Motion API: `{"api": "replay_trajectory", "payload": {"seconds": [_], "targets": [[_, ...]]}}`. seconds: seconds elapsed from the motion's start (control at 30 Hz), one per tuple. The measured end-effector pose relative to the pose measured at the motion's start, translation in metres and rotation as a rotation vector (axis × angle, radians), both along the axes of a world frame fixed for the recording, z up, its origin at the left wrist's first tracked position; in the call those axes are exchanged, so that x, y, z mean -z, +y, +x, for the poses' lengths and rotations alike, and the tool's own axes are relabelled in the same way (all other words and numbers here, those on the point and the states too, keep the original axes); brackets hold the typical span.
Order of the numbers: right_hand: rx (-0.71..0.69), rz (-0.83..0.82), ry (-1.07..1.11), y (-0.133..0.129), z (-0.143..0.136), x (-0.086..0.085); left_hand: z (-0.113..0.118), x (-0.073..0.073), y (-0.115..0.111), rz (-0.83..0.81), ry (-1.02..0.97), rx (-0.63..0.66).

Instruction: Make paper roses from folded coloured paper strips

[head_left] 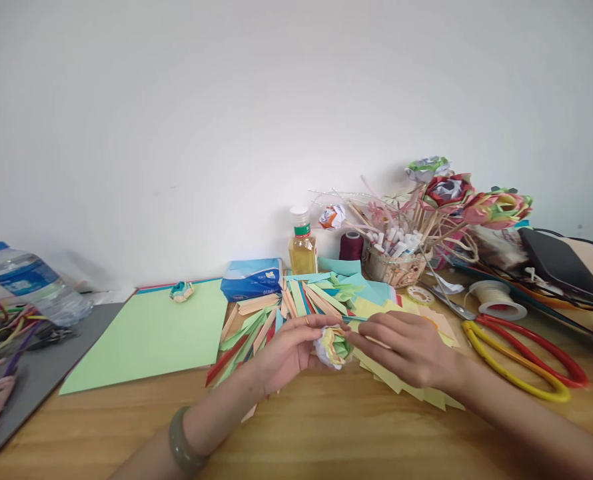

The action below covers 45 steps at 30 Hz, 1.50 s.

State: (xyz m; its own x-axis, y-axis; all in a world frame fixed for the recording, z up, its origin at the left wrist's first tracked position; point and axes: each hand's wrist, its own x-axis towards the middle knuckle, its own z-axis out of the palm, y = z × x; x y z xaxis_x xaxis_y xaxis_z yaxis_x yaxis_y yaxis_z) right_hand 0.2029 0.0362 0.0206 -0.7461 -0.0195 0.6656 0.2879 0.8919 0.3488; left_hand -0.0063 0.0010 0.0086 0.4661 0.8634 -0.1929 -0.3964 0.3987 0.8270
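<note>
A small paper flower [335, 347] with white outer petals and yellow and green inner ones is held above the front of the table. My left hand [289, 350] grips it from the left, with thumb and fingers round its side. My right hand [401, 347] reaches in from the right, its fingertips against the flower's right edge; those fingers are bent close together, and whatever is between them is too small to make out. Behind the hands lie many folded paper strips [316, 300] in green, peach, red and blue. Yellow paper sheets [401, 380] fan out under my right hand.
Scissors [521, 360] with red and yellow handles lie at the right beside a spool [496, 300]. A basket [396, 267] of paper flowers, a glue bottle [302, 247] and a tissue pack [252, 279] stand behind. Green paper [151, 340] and a water bottle [36, 283] are left.
</note>
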Motion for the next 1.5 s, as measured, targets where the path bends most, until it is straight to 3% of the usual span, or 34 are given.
{"api": "replay_trajectory", "payload": {"seconds": [0.07, 0.13, 0.27, 0.37, 0.5, 0.73, 0.97, 1.07, 1.33, 1.5], "targets": [[0.063, -0.217, 0.171, -0.002, -0.004, 0.001, 0.0, 0.0, 0.0, 0.072, -0.025, -0.039], [0.074, -0.537, 0.289, -0.004, -0.009, -0.001, 0.001, 0.0, -0.001, 0.143, -0.03, -0.084], [0.127, -1.119, 0.345, -0.009, -0.016, -0.006, 0.002, 0.003, -0.002, 0.274, 0.028, -0.183], [0.149, -1.378, 0.395, -0.009, -0.018, -0.009, 0.002, 0.008, -0.002, 0.413, 0.098, -0.224], [0.201, -1.6, 0.426, -0.008, -0.021, -0.012, 0.0, 0.012, -0.001, 0.606, 0.176, -0.212], [0.198, -1.691, 0.466, -0.01, -0.022, -0.012, -0.003, 0.015, -0.003, 0.94, 0.449, -0.238], [0.188, -1.356, 0.443, -0.014, -0.023, -0.008, -0.004, 0.018, -0.001, 1.327, 0.702, -0.334], [0.214, -1.337, 0.449, -0.015, -0.024, -0.009, -0.004, 0.02, 0.0, 1.401, 0.738, -0.363], [0.178, -1.839, 0.461, -0.013, -0.023, -0.018, -0.003, 0.022, -0.002, 1.566, 0.78, -0.391], [0.107, -1.954, 0.464, -0.012, -0.023, -0.018, -0.004, 0.023, -0.001, 1.614, 0.82, -0.408]]}}
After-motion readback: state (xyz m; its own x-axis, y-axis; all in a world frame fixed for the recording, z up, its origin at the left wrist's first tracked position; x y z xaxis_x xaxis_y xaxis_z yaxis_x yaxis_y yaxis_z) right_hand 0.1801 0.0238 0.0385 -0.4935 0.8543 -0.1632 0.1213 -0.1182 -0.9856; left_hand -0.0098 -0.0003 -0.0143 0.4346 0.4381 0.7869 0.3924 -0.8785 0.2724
